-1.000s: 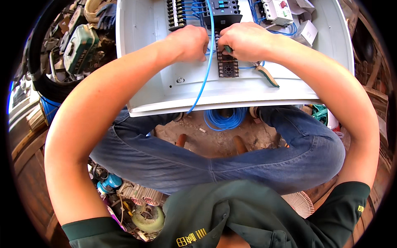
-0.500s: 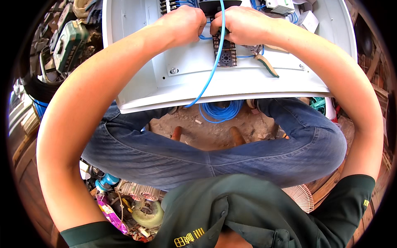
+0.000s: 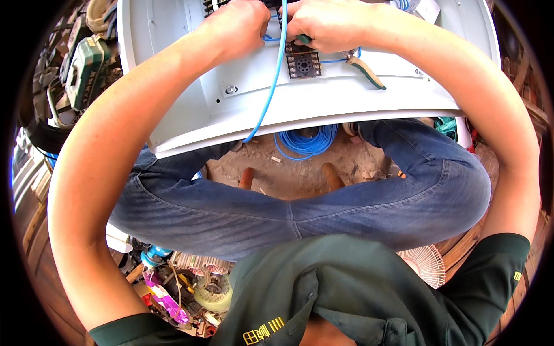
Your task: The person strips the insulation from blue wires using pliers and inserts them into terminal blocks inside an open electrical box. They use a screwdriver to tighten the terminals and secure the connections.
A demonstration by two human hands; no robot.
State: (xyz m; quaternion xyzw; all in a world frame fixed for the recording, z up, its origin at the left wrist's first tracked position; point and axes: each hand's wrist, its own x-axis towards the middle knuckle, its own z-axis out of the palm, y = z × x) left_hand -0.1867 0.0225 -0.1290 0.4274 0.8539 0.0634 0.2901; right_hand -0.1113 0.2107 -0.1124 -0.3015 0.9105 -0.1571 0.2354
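Observation:
Both my hands work at the top of the picture, inside a white metal enclosure (image 3: 190, 130). My left hand (image 3: 245, 26) is closed, its fingertips pinching a short blue wire (image 3: 269, 38). Close beside it, my right hand (image 3: 326, 26) has its fingers curled around a small dark green object (image 3: 303, 38), mostly hidden by the hand. Just below the right hand is a black relay socket (image 3: 303, 64) with a round pin pattern. A longer blue wire (image 3: 276, 81) hangs between my hands and over the near edge. Pliers (image 3: 368, 74) with green-and-cream handles lie right of the socket.
A coil of blue wire (image 3: 306, 143) rests on the ground between my legs. Green toolbox-like case (image 3: 86, 72) and clutter stand at the left. A white box (image 3: 428, 10) sits at the enclosure's far right. Fan guards (image 3: 424, 264) and loose items lie behind me.
The enclosure and both hands appear shifted up and slightly left in the picture. The hands stay close together at the socket, with the green object still in the right hand.

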